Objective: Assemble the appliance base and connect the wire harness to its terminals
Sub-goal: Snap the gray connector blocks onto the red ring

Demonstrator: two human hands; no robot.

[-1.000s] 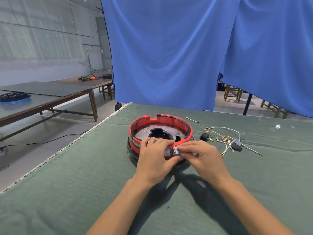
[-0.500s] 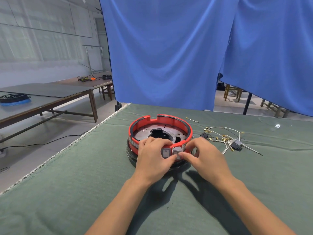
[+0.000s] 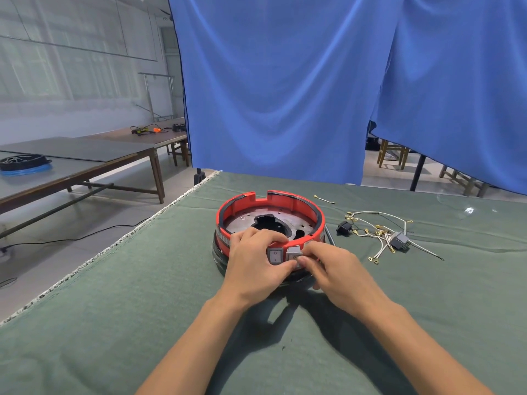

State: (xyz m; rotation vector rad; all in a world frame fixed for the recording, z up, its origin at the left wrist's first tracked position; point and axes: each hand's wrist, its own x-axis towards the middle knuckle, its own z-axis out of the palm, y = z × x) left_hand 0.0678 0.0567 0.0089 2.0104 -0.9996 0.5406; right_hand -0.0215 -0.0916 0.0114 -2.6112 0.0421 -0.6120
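Observation:
A round appliance base with a red ring over a black bottom sits mid-table; a metal plate with a dark cut-out lies inside it. Two grey rocker switches sit in its near wall: one fully seated, a second beside it. My left hand grips the base's near rim, fingers curled over the edge and thumb under the switches. My right hand pinches the second switch between thumb and fingertips. The wire harness, white leads with brass terminals, lies loose to the right of the base.
A green cloth covers the table. Near the harness lie a black plug part, a grey switch and a single short lead. Blue curtains hang behind. Other tables stand at the left across a floor gap.
My fingers have drawn back from the near wall, uncovering the two grey switches. My right hand has slid slightly down and now pinches the second switch.

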